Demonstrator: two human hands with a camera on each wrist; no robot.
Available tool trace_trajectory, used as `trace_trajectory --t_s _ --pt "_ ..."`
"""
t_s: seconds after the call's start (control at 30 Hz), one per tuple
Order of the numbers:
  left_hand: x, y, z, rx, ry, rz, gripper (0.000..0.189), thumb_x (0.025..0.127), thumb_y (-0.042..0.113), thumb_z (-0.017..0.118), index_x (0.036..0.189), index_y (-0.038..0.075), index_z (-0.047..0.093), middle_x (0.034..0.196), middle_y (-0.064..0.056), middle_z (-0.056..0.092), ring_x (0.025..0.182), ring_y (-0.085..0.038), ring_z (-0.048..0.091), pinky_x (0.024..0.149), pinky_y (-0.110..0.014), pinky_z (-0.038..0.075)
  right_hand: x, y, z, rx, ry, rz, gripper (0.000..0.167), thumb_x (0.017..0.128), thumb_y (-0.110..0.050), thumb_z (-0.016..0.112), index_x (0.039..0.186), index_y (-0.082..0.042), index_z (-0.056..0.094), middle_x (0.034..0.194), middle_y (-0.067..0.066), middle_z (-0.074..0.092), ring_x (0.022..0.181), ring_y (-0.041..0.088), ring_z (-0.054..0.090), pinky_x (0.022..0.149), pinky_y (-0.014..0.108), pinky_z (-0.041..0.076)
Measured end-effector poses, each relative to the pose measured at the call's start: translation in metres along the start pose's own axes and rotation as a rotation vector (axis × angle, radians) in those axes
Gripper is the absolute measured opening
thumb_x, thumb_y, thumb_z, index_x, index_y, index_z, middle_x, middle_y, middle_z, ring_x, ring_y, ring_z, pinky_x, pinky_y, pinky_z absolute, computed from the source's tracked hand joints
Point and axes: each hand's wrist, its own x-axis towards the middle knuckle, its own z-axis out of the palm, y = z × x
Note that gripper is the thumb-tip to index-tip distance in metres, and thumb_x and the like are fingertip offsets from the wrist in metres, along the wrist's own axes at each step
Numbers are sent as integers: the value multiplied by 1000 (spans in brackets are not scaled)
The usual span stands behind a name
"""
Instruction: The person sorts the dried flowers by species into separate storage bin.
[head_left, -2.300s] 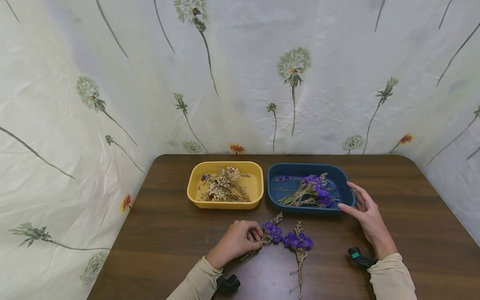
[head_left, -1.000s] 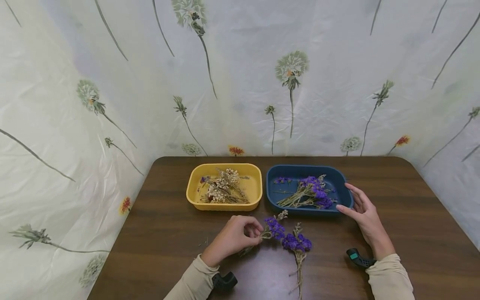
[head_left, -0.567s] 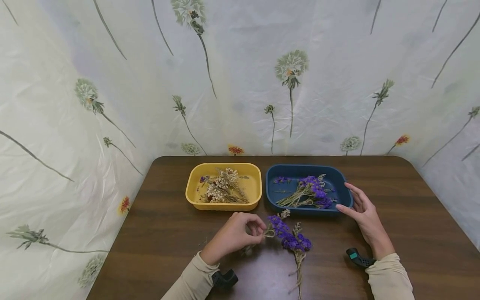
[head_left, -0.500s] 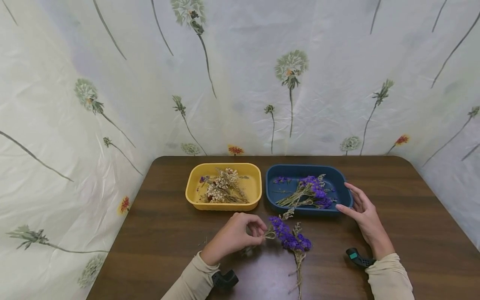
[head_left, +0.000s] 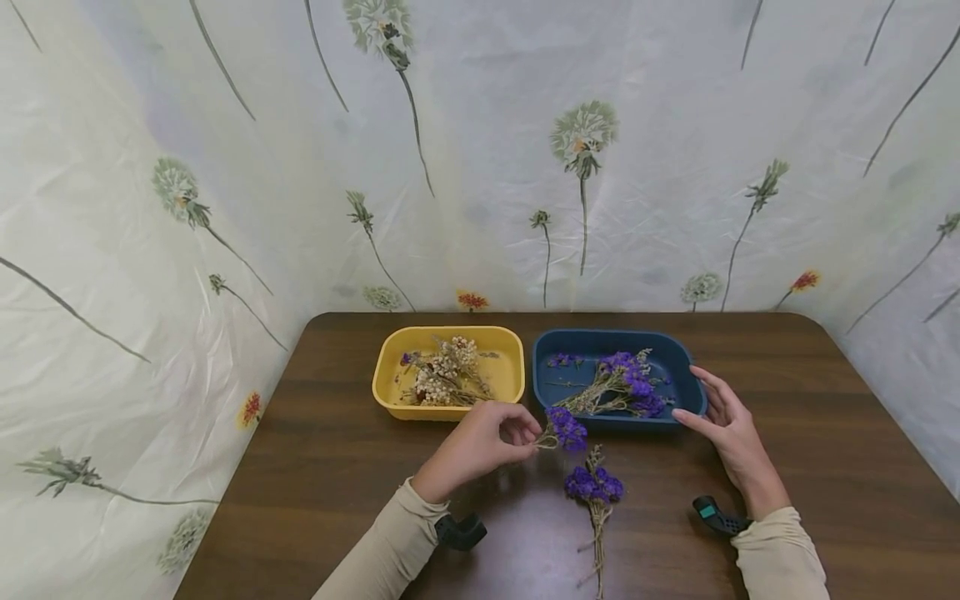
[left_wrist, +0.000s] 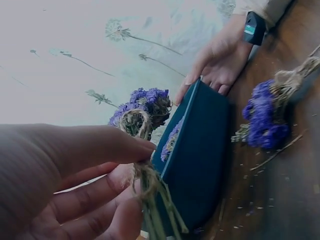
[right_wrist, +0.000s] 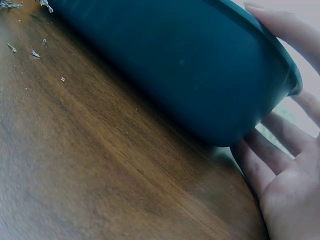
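Note:
My left hand (head_left: 487, 442) pinches a twine-tied bunch of purple dried flowers (head_left: 566, 429) by its stems, just in front of the blue tray (head_left: 618, 423). In the left wrist view, thumb and fingertips meet at the twine knot, and the flower heads (left_wrist: 145, 105) point away from the palm. My right hand (head_left: 731, 433) holds the right end of that tray, thumb at the front rim and fingers round the side. More purple bunches (head_left: 630, 383) lie inside it. Another tied purple bunch (head_left: 596, 492) lies on the table, its stems toward me.
A yellow tray (head_left: 384, 392) with cream dried flowers (head_left: 450, 367) stands left of the blue one. Small plant crumbs (right_wrist: 35, 53) are scattered on the wooden table (head_left: 300, 517). A curtain (head_left: 480, 167) printed with flowers hangs behind the table.
My left hand has lifted its purple bunch off the table and moved it away from me, up to the blue tray's front edge. The right hand stays at the tray.

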Motion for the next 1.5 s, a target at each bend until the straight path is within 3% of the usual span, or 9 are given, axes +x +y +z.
trace_trajectory --t_s 0.53,0.93,1.5 --pt "63 14 5 74 7 56 9 90 15 81 97 13 76 88 3 75 71 1 63 67 -16 52 0 -2 1 -12 4 7 74 101 -8 65 164 -22 29 175 1 17 153 6 27 98 1 37" --pt "105 21 14 189 -10 88 7 91 19 81 97 16 78 88 7 76 73 3 64 70 -12 51 1 -3 1 6 7 1 74 101 -7 66 164 -21 30 174 4 20 148 1 32 98 2 38" --pt "140 26 46 279 -81 29 5 92 21 80 92 19 75 81 14 68 73 2 61 70 -12 48 0 -1 0 -15 7 11 74 102 -9 65 164 -23 28 175 2 15 157 10 23 104 0 33"
